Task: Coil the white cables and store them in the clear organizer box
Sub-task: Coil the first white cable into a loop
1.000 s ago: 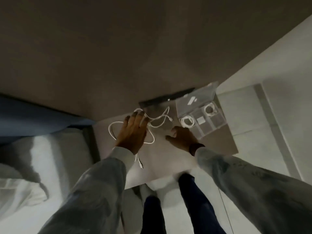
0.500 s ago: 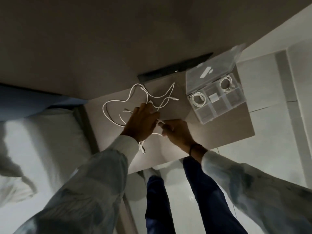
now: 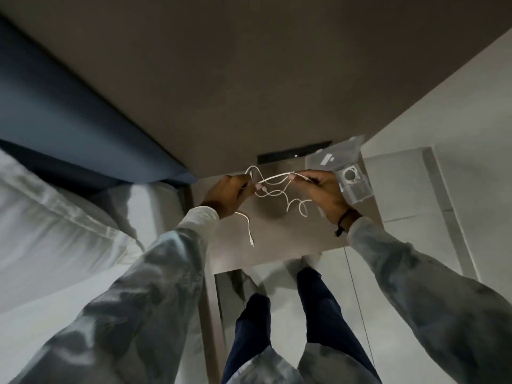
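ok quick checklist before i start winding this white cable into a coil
1. Left hand gripping the white cable: ok.
2. Right hand gripping it: ok.
3. Cable free of knots: cannot tell, loose loops hang between the hands.
4. Free plug end clear of snags: ok, it rests on the table.
5. Clear organizer box open: ok, lid up.
6. Empty compartment available: cannot tell, the right hand covers part.

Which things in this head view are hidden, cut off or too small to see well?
- Clear organizer box: its near compartments are hidden behind the right hand.
- White cable: the parts inside the left hand are hidden; whether it is one cable or two cannot be told.
- Plug hanging below: too small to tell its type.
- Coil in the box: blurred.
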Available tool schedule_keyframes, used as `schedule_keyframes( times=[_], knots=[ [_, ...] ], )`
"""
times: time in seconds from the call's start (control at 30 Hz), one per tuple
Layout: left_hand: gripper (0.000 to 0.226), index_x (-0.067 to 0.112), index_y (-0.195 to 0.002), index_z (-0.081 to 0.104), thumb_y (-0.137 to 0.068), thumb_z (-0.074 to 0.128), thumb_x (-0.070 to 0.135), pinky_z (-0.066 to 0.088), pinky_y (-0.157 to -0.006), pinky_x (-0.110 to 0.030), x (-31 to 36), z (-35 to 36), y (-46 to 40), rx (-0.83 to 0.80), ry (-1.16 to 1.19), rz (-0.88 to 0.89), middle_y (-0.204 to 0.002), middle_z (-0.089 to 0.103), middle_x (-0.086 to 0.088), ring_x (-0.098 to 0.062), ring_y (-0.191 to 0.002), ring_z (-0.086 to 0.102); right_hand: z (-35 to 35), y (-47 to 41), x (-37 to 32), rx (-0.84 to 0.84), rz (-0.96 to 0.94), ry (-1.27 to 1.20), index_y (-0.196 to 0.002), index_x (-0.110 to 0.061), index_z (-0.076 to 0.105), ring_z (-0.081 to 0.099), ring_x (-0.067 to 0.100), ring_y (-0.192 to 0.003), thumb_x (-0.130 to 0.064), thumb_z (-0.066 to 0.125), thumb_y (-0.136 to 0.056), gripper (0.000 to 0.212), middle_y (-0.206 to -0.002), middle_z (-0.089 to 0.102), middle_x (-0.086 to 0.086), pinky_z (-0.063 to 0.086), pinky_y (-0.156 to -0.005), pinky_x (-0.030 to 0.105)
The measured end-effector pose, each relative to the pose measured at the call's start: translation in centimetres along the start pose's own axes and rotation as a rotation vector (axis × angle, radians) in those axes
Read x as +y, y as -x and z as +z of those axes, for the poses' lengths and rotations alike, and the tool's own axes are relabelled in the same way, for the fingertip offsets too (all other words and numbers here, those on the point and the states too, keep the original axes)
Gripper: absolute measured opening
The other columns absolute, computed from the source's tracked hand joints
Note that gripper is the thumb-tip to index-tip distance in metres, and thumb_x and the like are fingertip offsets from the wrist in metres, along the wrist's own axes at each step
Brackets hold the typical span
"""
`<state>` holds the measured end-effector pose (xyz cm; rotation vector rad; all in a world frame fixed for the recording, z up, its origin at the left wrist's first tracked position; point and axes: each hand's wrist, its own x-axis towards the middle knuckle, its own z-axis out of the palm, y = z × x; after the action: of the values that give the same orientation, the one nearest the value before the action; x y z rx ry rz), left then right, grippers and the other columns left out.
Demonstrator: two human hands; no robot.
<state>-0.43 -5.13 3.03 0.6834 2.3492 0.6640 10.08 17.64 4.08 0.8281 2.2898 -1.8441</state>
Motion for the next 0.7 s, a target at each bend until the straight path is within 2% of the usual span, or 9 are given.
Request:
schedule_keyframes(
  times=[0.07,0.13,0.23,0.3,0.37,0.47,0.57,0.63,0.7],
  knots=[
    [0.046,0.019,-0.068,0.046,-0.101,0.053,0.050,0.046,-0.067,-0.039,0.2,-2.4,1.8,-0.016,0.015,-0.031,-0.063,0.051,-0.001,-0.035,-0.068,0.056,0.0,0.8,-2.0,0.020,-0.010,-0.005,-0.103,-0.002,0.079,0.068,0.014,-0.088,-0.016,0.078,-0.088,0.020,-0.100,0.078,0.022,0.055,-0.087,0.033],
    [0.046,0.021,-0.064,0.044,-0.103,0.055,0.042,0.043,-0.067,-0.035,0.4,-4.5,3.3,-0.057,0.029,-0.046,-0.060,0.051,0.000,-0.030,-0.064,0.052,0.3,1.3,-4.0,0.044,-0.043,0.011,-0.099,-0.001,0.079,0.070,0.014,-0.087,-0.009,0.080,-0.085,0.017,-0.100,0.078,0.018,0.055,-0.086,0.027],
    [0.036,0.015,-0.073,0.053,-0.107,0.052,0.027,0.047,-0.069,-0.033,1.1,-7.0,6.1,-0.137,0.087,-0.076,-0.067,0.067,-0.011,-0.025,-0.063,0.059,1.3,2.2,-7.1,0.078,-0.103,-0.002,-0.091,0.001,0.078,0.069,0.014,-0.080,-0.004,0.081,-0.082,0.010,-0.089,0.076,0.014,0.054,-0.079,0.025],
    [0.031,0.013,-0.078,0.052,-0.108,0.049,0.022,0.045,-0.057,-0.029,1.8,-8.6,7.9,-0.134,0.190,-0.118,-0.064,0.062,-0.011,-0.025,-0.056,0.054,2.0,2.7,-9.3,0.099,-0.137,0.003,-0.083,-0.009,0.079,0.068,0.008,-0.075,-0.007,0.081,-0.082,0.003,-0.084,0.076,0.007,0.052,-0.076,0.020],
    [0.032,0.014,-0.078,0.049,-0.109,0.045,0.021,0.037,-0.043,-0.022,2.7,-10.2,9.9,-0.095,0.364,-0.199,-0.062,0.051,-0.006,-0.020,-0.045,0.045,2.6,3.1,-11.6,0.132,-0.174,-0.005,-0.077,-0.019,0.077,0.068,0.004,-0.073,-0.010,0.081,-0.083,0.012,-0.080,0.075,-0.001,0.052,-0.075,0.017],
    [0.034,0.017,-0.079,0.051,-0.110,0.040,0.027,0.024,-0.043,-0.019,3.7,-12.8,12.8,-0.107,0.491,-0.277,-0.059,0.042,-0.001,-0.010,-0.040,0.033,2.7,3.3,-14.7,0.210,-0.227,-0.055,-0.084,-0.011,0.078,0.069,0.012,-0.082,-0.009,0.080,-0.084,0.003,-0.088,0.077,0.007,0.055,-0.082,0.025],
    [0.034,0.017,-0.085,0.053,-0.111,0.034,0.030,0.014,-0.042,-0.020,4.5,-15.6,15.4,-0.146,0.743,-0.254,-0.060,0.029,0.003,-0.007,-0.042,0.022,2.8,3.7,-17.5,0.214,-0.286,-0.028,-0.095,0.001,0.077,0.069,0.020,-0.089,-0.006,0.078,-0.086,0.011,-0.100,0.077,0.022,0.054,-0.088,0.032],
    [0.035,0.017,-0.091,0.058,-0.110,0.032,0.032,0.013,-0.040,-0.022,5.6,-17.6,16.5,-0.149,0.952,-0.204,-0.060,0.025,0.004,-0.007,-0.043,0.019,3.0,4.0,-19.0,0.212,-0.334,0.023,-0.096,0.001,0.077,0.070,0.021,-0.091,-0.009,0.076,-0.088,0.013,-0.103,0.078,0.022,0.054,-0.089,0.033],
    [0.034,0.016,-0.093,0.060,-0.110,0.032,0.028,0.019,-0.040,-0.022,7.1,-19.5,17.4,-0.120,1.153,-0.079,-0.057,0.029,0.004,-0.007,-0.042,0.023,3.6,4.5,-20.4,0.195,-0.376,0.096,-0.099,-0.003,0.079,0.073,0.023,-0.096,-0.015,0.075,-0.090,0.016,-0.103,0.079,0.016,0.056,-0.091,0.036]
  ],
)
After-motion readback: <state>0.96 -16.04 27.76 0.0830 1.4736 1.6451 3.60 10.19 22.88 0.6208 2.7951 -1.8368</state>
